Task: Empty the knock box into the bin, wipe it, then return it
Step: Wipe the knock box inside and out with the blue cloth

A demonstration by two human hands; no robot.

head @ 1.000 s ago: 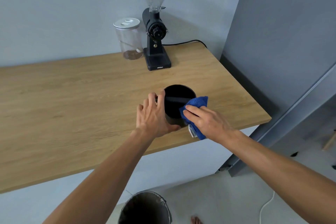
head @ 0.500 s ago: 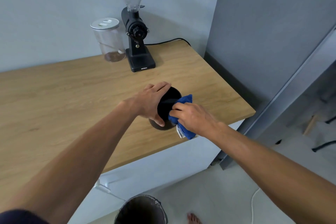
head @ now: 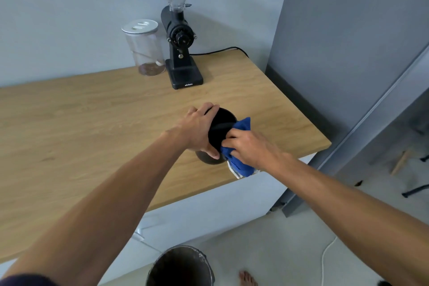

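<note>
The black round knock box [head: 220, 126] is tilted on the wooden counter [head: 92, 123], its mouth facing right toward me. My left hand [head: 199, 130] wraps around its left side, thumb low and fingers over the top rim. My right hand [head: 249, 146] presses a blue cloth [head: 241, 144] against the rim at the box's right side. Part of the cloth hangs below my hand, near the counter's front edge. On the floor below stands the metal bin [head: 181, 267], its mouth open.
A black coffee grinder [head: 180, 35] with a clear hopper stands at the back of the counter, its cord running right. A clear jar with a white lid [head: 144, 46] sits left of it. A grey cabinet wall [head: 348, 30] rises on the right. A bare foot [head: 247, 278] is beside the bin.
The knock box has gone from standing upright to tilted on its side under my left hand. My right hand has moved the cloth from the rim's outside into the mouth.
</note>
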